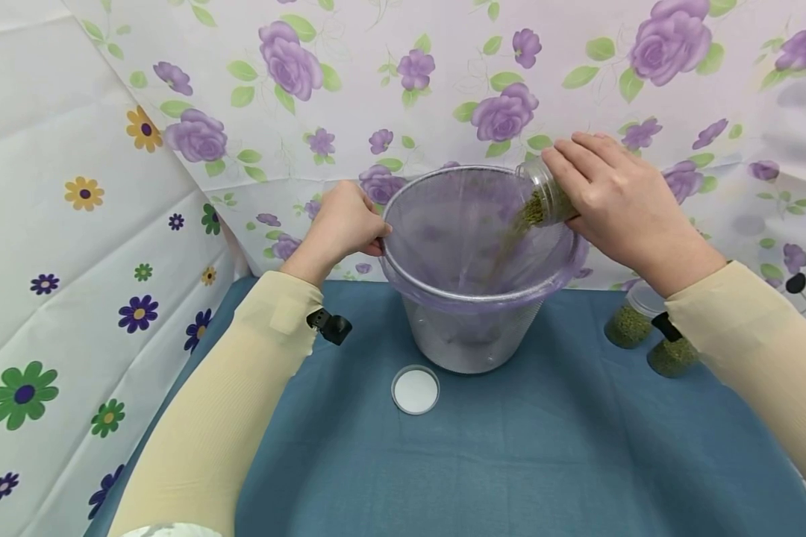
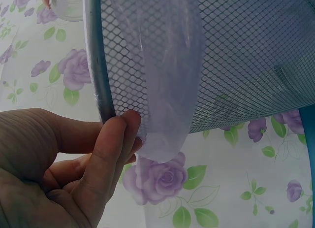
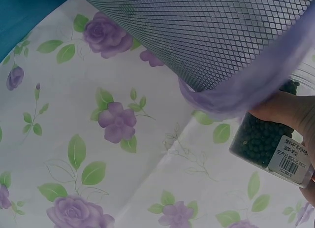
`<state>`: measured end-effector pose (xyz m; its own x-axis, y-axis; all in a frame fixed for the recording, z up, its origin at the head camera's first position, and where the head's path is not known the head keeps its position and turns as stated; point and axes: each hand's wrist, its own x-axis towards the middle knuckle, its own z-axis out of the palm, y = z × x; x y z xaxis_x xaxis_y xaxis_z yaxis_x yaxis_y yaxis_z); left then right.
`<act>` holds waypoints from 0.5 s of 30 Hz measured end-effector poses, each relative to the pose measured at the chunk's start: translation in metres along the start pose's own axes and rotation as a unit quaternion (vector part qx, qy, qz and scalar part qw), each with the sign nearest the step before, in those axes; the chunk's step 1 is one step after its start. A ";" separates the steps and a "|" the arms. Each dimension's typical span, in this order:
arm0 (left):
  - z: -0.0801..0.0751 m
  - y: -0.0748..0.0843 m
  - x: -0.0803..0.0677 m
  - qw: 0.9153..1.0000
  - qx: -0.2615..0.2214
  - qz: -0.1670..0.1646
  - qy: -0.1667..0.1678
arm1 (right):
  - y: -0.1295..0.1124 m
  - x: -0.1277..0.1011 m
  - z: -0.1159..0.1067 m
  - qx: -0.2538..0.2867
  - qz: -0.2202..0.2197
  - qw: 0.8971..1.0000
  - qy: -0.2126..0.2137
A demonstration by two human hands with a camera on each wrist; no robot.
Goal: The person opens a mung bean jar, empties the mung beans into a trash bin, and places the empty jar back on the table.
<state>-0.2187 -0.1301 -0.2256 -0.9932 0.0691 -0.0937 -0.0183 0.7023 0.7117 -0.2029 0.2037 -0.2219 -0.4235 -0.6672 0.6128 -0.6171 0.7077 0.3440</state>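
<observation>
While the left hand (image 1: 341,224) is gripping the metal rim of the mesh basket (image 1: 470,328) at its left side, thumb and fingers (image 2: 110,154) curled round the edge, the right hand (image 1: 618,198) is holding a clear jar (image 1: 544,195) tipped mouth-down over the basket's right rim. Small green beans (image 1: 520,220) are streaming out of the jar into the pale purple liner bag (image 1: 457,231) that is lining the basket and folding out over its rim. In the right wrist view the jar (image 3: 273,144) is showing dark green beans and a barcode label, with the fingers wrapped round it. The basket is standing upright on the blue-covered worktop (image 1: 510,455), toward its back edge, near the flowered backdrop (image 1: 403,82). A white lid (image 1: 415,389) is lying flat on the worktop just in front of the basket. Two more jars of green beans (image 1: 648,335) are standing to the right of the basket, partly hidden behind the right forearm. Both arms are wearing cream sleeves (image 1: 228,418).
</observation>
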 end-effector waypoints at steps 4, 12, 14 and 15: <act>0.000 0.000 0.000 1.000 0.003 0.002 0.000 | 0.000 0.000 0.000 0.001 0.000 1.000 -0.001; 0.000 0.001 0.000 1.000 0.002 -0.003 -0.003 | -0.001 0.001 0.000 -0.004 -0.001 1.000 -0.001; 0.000 0.001 0.001 1.000 0.003 -0.004 -0.003 | -0.001 0.001 0.000 -0.003 -0.002 1.000 -0.001; 0.000 0.001 0.001 1.000 0.003 -0.005 -0.003 | -0.001 0.002 0.000 -0.003 -0.002 1.000 -0.001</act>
<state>-0.2192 -0.1294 -0.2246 -0.9922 0.0670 -0.1052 -0.0271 0.7075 0.7062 -0.2030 0.2021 -0.2210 -0.4220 -0.6711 0.6096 -0.6155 0.7057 0.3509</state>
